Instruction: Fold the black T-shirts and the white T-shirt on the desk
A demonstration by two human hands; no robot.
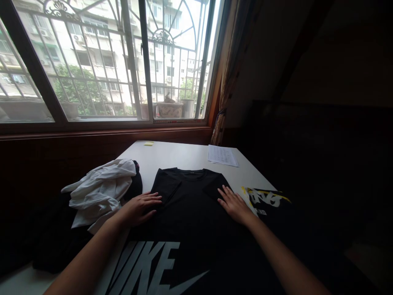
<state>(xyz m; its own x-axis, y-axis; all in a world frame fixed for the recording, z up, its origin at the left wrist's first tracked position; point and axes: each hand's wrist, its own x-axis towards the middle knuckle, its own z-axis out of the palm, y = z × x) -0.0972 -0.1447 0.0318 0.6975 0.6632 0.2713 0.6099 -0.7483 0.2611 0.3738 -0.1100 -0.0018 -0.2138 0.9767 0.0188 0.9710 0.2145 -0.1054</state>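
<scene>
A black T-shirt (190, 217) lies spread on the white table, its collar toward the window and its sleeves laid inward over the body. Large pale "NIKE" lettering and part of a swoosh show on its near half. My left hand (139, 209) rests flat on the shirt's left edge near the sleeve, fingers stretched out. On the opposite edge, by the right sleeve, lies my right hand (235, 205) with its fingers slightly spread. Neither hand grips the cloth.
Left of the shirt is a heap of clothes with a crumpled white garment (101, 188) on top. A dark garment with yellow and white print (267, 198) lies at the right. Papers (222, 155) and a yellow sticky note (149, 144) sit at the far side of the table (178, 153), below a barred window.
</scene>
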